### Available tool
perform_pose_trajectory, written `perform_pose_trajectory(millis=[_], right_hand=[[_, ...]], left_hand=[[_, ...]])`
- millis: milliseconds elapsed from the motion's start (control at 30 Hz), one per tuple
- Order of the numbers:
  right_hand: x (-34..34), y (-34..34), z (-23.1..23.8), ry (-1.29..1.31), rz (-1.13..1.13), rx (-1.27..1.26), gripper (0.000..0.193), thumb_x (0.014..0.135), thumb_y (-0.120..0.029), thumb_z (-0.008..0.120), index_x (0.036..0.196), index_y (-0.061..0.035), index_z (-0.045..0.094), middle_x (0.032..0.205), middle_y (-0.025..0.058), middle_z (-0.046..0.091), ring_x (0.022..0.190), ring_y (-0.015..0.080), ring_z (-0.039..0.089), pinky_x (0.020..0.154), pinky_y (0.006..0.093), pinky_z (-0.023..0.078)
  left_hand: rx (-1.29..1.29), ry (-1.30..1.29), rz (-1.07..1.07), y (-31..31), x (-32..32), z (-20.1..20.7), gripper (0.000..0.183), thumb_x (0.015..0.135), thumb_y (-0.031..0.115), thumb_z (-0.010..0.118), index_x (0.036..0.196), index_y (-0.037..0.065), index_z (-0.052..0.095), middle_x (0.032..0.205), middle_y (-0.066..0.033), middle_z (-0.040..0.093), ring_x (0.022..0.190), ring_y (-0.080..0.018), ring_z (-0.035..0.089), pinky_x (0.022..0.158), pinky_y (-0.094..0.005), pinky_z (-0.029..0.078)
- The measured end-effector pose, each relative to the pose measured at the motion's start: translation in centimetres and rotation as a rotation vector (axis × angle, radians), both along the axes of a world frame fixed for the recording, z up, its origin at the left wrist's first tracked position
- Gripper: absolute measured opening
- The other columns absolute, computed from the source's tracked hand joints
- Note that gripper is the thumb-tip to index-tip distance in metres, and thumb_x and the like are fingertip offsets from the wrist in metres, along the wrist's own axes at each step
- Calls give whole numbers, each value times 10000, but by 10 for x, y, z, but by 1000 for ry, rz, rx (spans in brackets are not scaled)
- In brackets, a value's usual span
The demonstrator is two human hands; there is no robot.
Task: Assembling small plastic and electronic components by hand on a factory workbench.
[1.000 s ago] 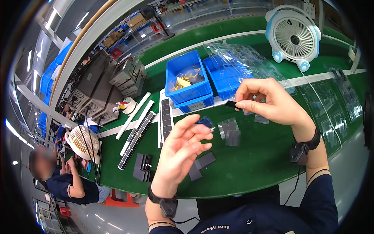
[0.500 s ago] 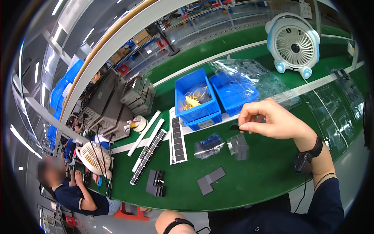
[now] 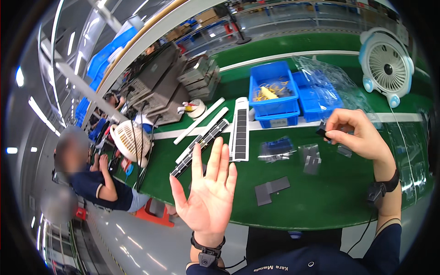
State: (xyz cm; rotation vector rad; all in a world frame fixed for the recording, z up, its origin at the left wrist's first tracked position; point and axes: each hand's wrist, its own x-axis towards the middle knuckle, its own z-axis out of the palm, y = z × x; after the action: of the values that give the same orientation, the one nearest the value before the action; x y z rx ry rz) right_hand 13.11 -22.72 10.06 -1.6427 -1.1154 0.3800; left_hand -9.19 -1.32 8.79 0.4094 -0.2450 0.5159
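Note:
My left hand (image 3: 208, 195) is raised over the table's near edge, palm showing, fingers straight and spread, nothing in it. Between thumb and fingertips of my right hand (image 3: 355, 133) is a small black piece (image 3: 322, 131), pinched at the right of the table. Just below that hand lies a small grey piece (image 3: 344, 151). Dark grey flat pieces (image 3: 271, 189) form an L shape on the green table. Farther back are a clear bag with dark blue pieces (image 3: 276, 149) and another clear bag with grey pieces (image 3: 310, 160). My left hand covers part of the table.
Blue bins (image 3: 275, 107) stand at the back, one holding yellow bits. Clear plastic trays (image 3: 330, 78) lie beside them. White sheets with black squares (image 3: 240, 130) and white rods (image 3: 199, 121) lie left. Two fans (image 3: 387, 66) stand at the sides. A co-worker (image 3: 107, 183) sits left.
My left hand has come up into view and opened over the table. My right hand still pinches the black piece. The view has shifted, so the table's things appear farther right.

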Motion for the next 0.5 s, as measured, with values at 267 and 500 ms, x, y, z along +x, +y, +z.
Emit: perform_pose_trajectory(millis=[267, 500], right_hand=[[-8, 2, -7, 33, -10, -2, 60, 821, -43, 594, 804, 2, 560, 731, 14, 584, 652, 66, 558, 565, 198, 450], [-5, 1, -8, -4, 14, 24, 91, 842, -93, 601, 813, -25, 549, 764, 5, 571, 680, 61, 526, 605, 191, 433]], left_hand=[[235, 194, 90, 5, -34, -6, 725, 930, 533, 330, 1471, 170, 13, 1492, -229, 128, 1384, -320, 170, 1107, -440, 203], [1144, 1272, -684, 4, -139, -115, 643, 918, 474, 478, 1395, 66, 337, 1140, -139, 606, 1101, -197, 553, 913, -326, 436]])
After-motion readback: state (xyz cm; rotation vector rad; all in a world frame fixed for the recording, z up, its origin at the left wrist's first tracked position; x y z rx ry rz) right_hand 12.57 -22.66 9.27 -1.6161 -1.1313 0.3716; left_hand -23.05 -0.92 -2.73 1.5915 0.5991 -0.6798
